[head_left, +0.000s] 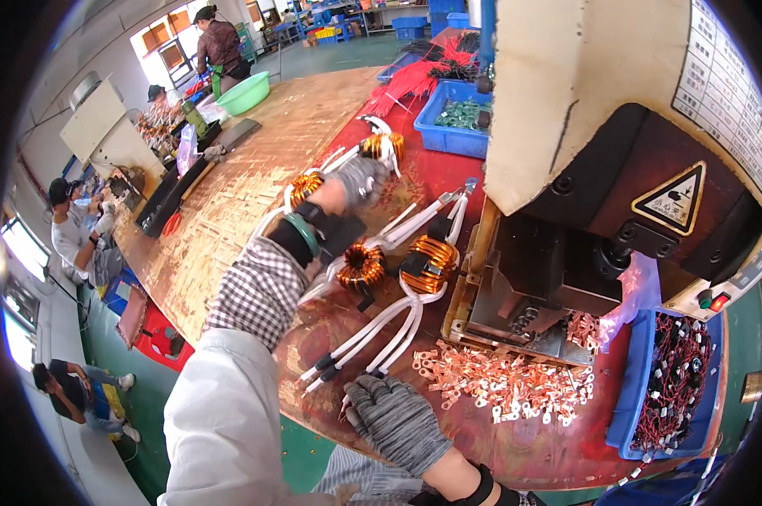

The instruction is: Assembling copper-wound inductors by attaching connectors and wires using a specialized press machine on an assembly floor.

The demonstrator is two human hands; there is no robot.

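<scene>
— Worn red and wooden workbench (254, 160), busy workshop behind. Where are the hands?

— Both gloved. The left hand (360, 179) reaches far across the bench and seems closed around a copper coil (382, 147) with white leads, though the glove hides the fingers. The right hand (393, 417) lies flat near the bench edge, fingers loosely spread, holding nothing, just beside the ends of white wires (372, 333).

— And around them?

— Two more coils (398, 263) between the hands, a heap of copper terminals (507, 384) to the right, and a press machine (617, 169) above it. Blue bins (625, 405) flank the machine.
</scene>
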